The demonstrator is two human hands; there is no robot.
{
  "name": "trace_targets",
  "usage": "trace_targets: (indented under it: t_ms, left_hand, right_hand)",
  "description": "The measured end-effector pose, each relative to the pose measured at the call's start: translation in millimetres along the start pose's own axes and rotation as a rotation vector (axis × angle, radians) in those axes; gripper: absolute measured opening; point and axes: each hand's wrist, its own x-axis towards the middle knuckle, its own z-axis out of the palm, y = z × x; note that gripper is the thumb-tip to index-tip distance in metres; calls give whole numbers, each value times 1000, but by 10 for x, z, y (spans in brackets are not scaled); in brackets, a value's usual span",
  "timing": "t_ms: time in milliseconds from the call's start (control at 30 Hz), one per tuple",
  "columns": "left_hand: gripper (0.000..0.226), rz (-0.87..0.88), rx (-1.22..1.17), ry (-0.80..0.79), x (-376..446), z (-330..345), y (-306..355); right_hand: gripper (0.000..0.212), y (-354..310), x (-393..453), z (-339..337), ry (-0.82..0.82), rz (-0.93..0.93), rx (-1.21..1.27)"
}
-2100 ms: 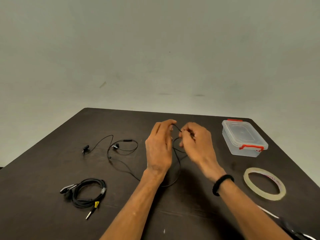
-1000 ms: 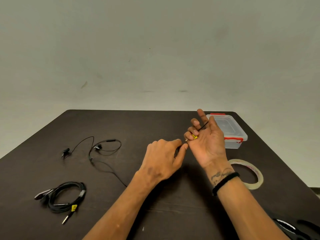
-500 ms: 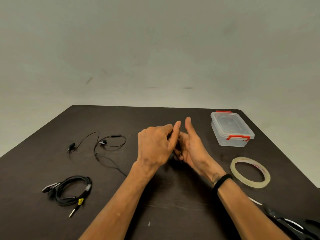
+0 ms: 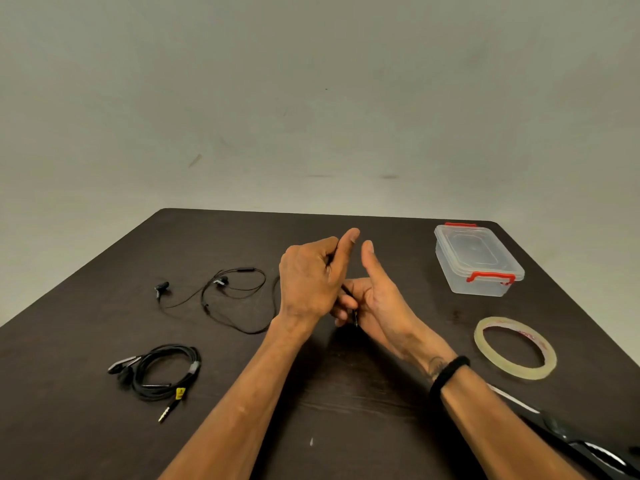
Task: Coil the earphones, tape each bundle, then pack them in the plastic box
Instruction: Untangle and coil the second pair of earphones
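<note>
One head-worn wide-angle view looks forward and down across the dark table (image 4: 346,410), close over both forearms; the near right corner seems cut off.

Right hand (image 4: 377,299) now lower, beside left hand (image 4: 311,282).

A dark brown table (image 4: 346,410) fills the lower half of the frame. At lower left lies a coiled, taped earphone bundle (image 4: 162,372). Above it, at middle left, loose earphones (image 4: 221,292) sprawl uncoiled. At upper right sits a clear plastic box (image 4: 478,259) with red clasps; below it a tape roll (image 4: 515,348) lies flat. Scissors (image 4: 568,434) rest at lower right.
</note>
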Motion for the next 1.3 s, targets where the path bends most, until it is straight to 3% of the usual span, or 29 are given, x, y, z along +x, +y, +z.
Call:
trace_targets:
  t_ms: [233, 467, 567, 667, 800, 867, 1033, 1167, 1300]
  left_hand:
    - [68, -104, -121, 41, 34, -19, -13]
    - [73, -318, -255, 14, 29, -16, -25]
    - [64, -439, -275, -104, -58, 44, -25]
    - [42, -529, -199, -307, -162, 150, -44]
    - [24, -467, -23, -481, -216, 240, 29]
    - [30, -399, 64, -502, -218, 243, 60]
    - [62, -116, 357, -410, -223, 203, 49]
    - [65, 19, 415, -417, -178, 175, 93]
    - [63, 155, 403, -356, -123, 126, 170]
  right_hand:
    - [80, -7, -39, 46, -71, 77, 111]
    - [75, -116, -107, 56, -338, 41, 572]
    - [76, -172, -124, 40, -365, -50, 722]
    - [78, -247, -134, -33, -319, -144, 818]
    - [83, -287, -148, -197, -135, -234, 878]
    - [82, -288, -139, -257, -38, -269, 891]
    - [77, -281, -116, -374, 203, -359, 854]
    - [84, -251, -110, -450, 313, -402, 756]
    - [88, -213, -90, -416, 356, -321, 522]
